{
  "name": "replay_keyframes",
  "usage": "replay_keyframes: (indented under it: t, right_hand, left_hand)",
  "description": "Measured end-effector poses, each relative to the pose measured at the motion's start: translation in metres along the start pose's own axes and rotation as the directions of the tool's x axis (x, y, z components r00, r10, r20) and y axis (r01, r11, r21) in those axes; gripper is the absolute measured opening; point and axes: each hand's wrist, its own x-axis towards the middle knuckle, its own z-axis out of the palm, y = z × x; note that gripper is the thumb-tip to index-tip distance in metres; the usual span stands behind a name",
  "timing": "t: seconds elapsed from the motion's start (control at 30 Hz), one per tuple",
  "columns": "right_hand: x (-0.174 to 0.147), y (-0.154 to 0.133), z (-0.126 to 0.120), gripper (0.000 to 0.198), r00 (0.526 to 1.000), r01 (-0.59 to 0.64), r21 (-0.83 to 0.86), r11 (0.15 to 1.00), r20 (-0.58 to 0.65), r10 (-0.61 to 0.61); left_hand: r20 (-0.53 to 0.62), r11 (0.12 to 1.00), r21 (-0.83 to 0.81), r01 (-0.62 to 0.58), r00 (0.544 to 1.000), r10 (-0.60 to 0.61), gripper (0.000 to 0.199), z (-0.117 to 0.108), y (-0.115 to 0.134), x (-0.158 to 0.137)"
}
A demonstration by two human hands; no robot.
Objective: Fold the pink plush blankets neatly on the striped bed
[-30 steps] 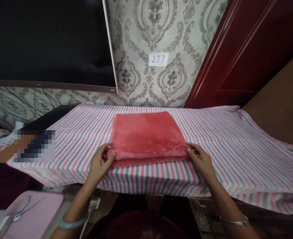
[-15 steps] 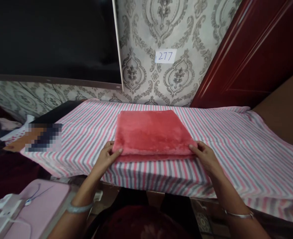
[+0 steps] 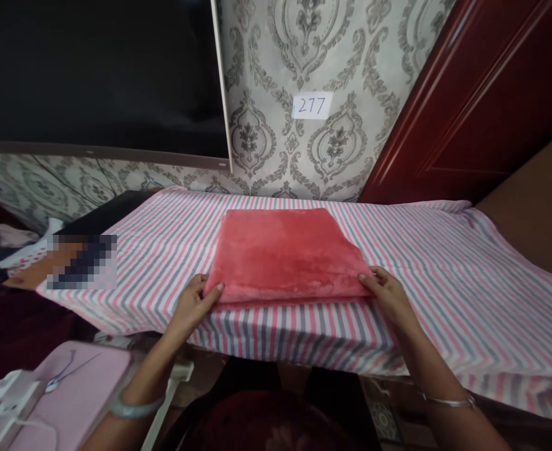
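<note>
A folded plush coral-red cloth (image 3: 285, 250), perhaps a blanket or towel, lies flat near the front edge of a table covered by a striped cloth (image 3: 426, 269). My left hand (image 3: 195, 304) pinches its near left corner, thumb on top and fingers beneath. At the near right corner, my right hand (image 3: 385, 293) grips it the same way. Along the near side the folded layers show as a thick edge. Most of the fingertips are hidden under the fabric.
A large dark screen (image 3: 92, 75) hangs at the back left. Beside it, a paper marked 277 (image 3: 312, 105) is on the patterned wall. A dark red wooden door (image 3: 482, 94) stands at the right. Left below, a pink stool-like surface (image 3: 74, 388) carries a white power strip (image 3: 15, 398).
My left hand has moved slightly left and toward me, drawing the cloth's near left corner with it. The top layer now reaches lower over the near edge. My right hand has barely shifted.
</note>
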Motion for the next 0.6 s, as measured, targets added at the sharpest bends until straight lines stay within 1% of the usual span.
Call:
replay_keyframes:
  t: [0.1, 0.13, 0.2, 0.27, 0.3, 0.33, 0.4, 0.47, 0.53, 0.6]
  right_hand:
    - [0.008, -0.008, 0.000, 0.047, 0.999, -0.033, 0.038, 0.999, 0.018, 0.032]
    - [0.012, -0.012, 0.000, 0.048, 0.999, -0.032, 0.024, 0.999, 0.018, 0.032]
    - [0.024, -0.021, 0.001, 0.048, 0.999, -0.027, -0.016, 1.000, 0.031, 0.027]
    - [0.039, -0.028, 0.004, 0.045, 0.996, -0.034, -0.027, 0.999, 0.082, 0.036]
    - [0.046, -0.031, 0.006, 0.042, 0.992, -0.054, -0.014, 0.998, 0.115, 0.056]
    - [0.054, -0.034, 0.009, 0.040, 0.985, -0.089, 0.010, 0.996, 0.150, 0.087]
    - [0.070, -0.039, 0.016, 0.036, 0.960, -0.182, 0.087, 0.979, 0.230, 0.158]
    - [0.087, -0.043, 0.024, 0.034, 0.933, -0.261, 0.149, 0.954, 0.292, 0.210]
    - [0.104, -0.046, 0.032, 0.037, 0.928, -0.292, 0.175, 0.940, 0.288, 0.235]
    - [0.123, -0.050, 0.042, 0.047, 0.935, -0.300, 0.174, 0.938, 0.249, 0.253]
  left_hand:
    - [-0.015, 1.000, 0.022, 0.015, 1.000, -0.015, 0.053, -0.006, 0.013, 0.016]
    - [0.011, 0.999, 0.000, 0.043, 0.999, -0.043, 0.054, -0.008, 0.020, 0.023]
    - [0.139, 0.982, -0.105, 0.157, 0.980, -0.142, 0.054, -0.011, 0.033, 0.038]
    - [0.283, 0.933, -0.205, 0.295, 0.931, -0.232, 0.054, -0.012, 0.041, 0.056]
    - [0.321, 0.910, -0.231, 0.344, 0.910, -0.263, 0.054, -0.012, 0.044, 0.066]
    - [0.333, 0.893, -0.249, 0.375, 0.899, -0.285, 0.053, -0.011, 0.045, 0.076]
    - [0.330, 0.867, -0.284, 0.410, 0.890, -0.314, 0.050, -0.008, 0.047, 0.098]
    - [0.332, 0.822, -0.358, 0.443, 0.883, -0.332, 0.046, -0.005, 0.049, 0.121]
    - [0.343, 0.773, -0.426, 0.470, 0.875, -0.343, 0.041, 0.000, 0.052, 0.143]
    - [0.331, 0.751, -0.461, 0.473, 0.877, -0.349, 0.038, 0.006, 0.055, 0.164]
